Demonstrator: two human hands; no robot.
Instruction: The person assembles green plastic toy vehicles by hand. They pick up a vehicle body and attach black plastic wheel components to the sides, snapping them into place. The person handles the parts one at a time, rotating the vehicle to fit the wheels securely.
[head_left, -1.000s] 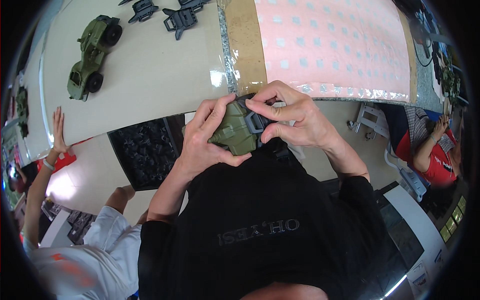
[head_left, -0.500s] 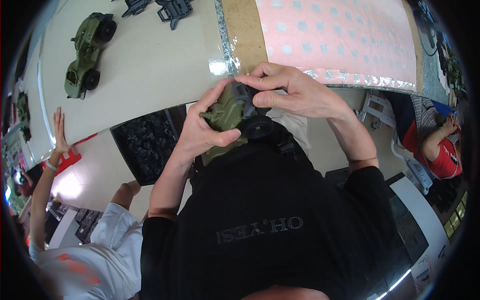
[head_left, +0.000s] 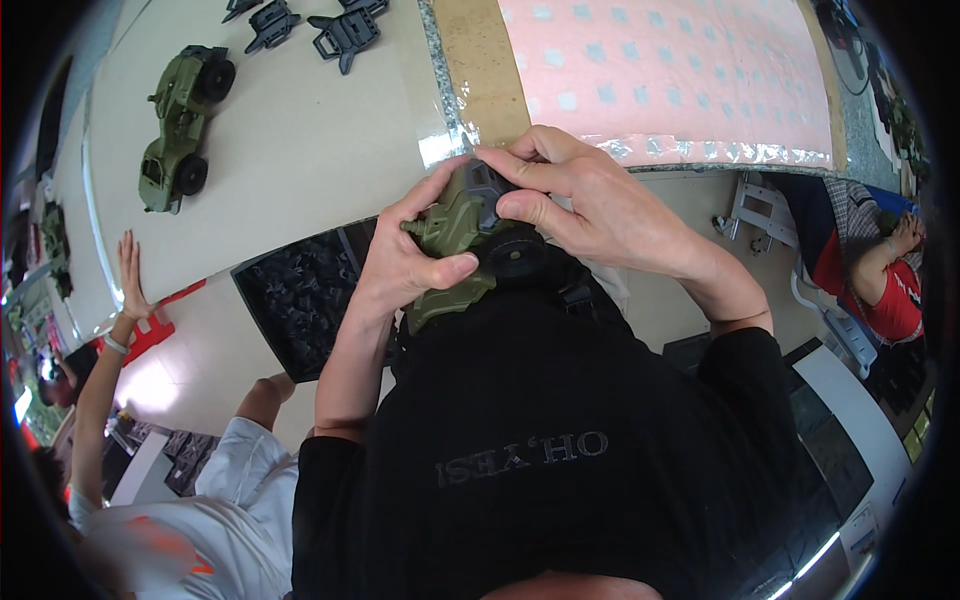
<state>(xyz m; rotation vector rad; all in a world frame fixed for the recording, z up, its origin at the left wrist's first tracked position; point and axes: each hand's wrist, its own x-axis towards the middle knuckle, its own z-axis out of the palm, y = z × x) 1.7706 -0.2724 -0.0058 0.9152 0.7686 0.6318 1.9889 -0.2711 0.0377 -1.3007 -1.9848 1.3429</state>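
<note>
My left hand grips a green toy vehicle by its side, thumb across the near part, fingers around the far side. The vehicle sits close against my black shirt, above the lap, with one black wheel showing on the right. A dark grey plastic part lies against the top of its body. My right hand pinches that grey part between thumb and fingers at its far right edge. Whether the grey part is fully seated cannot be seen, as the fingers cover some of it.
Another green toy vehicle stands on the pale table, near loose dark grey parts. A black bin of dark pieces sits below the table edge. Pink sheeting covers the right side. A co-worker's hand rests on the table's left edge.
The view has shifted slightly, bringing more loose grey parts into sight. My right thumb and fingers have moved a little on the grey part; my left hand keeps its hold.
</note>
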